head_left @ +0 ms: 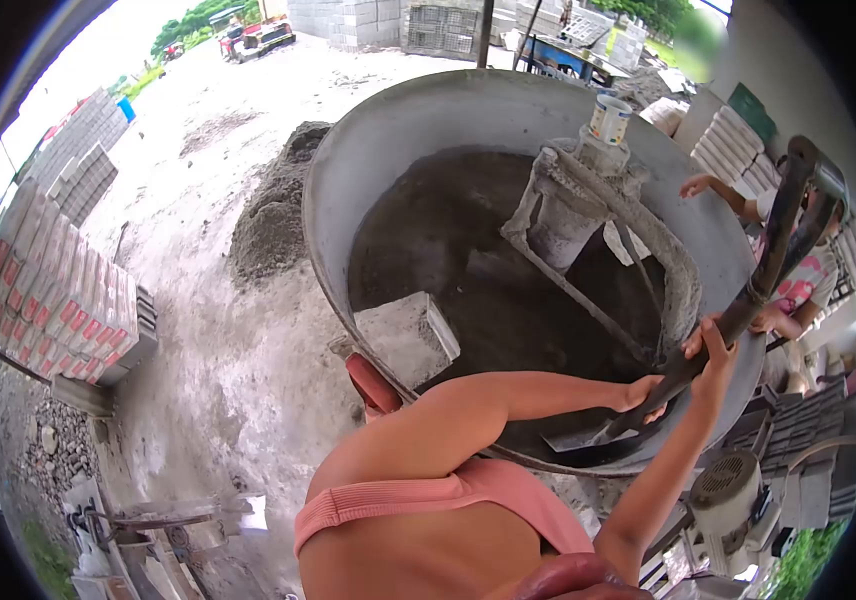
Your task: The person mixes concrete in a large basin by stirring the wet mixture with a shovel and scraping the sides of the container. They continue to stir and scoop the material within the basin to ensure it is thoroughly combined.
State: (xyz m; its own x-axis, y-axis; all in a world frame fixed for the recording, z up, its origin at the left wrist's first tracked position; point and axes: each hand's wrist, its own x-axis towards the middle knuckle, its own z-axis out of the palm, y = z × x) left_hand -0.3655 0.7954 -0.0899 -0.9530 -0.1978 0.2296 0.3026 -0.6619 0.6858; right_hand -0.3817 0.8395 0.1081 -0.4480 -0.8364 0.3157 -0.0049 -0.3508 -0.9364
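A shovel (690, 368) slants across the near right side of a large round mixer pan (368, 130), its forked grip end raised at upper right. My left hand (642, 398) is closed around the lower shaft, just above the blade (588, 438). Higher up the shaft, my right hand (712, 358) wraps it with its fingers partly hidden. The blade is low inside the near rim, over a dark grey mix (448, 240). Mortar-crusted mixing arms (683, 265) stand in the pan, with a printed white bucket (610, 120) on their hub.
A grey-dusted open bag or box (403, 335) rests at the pan's near left edge. Another person's hand (694, 186) reaches over the far right rim. A motor (726, 480) stands at lower right. Stacked bags (58, 290) and a sand heap (273, 225) lie left.
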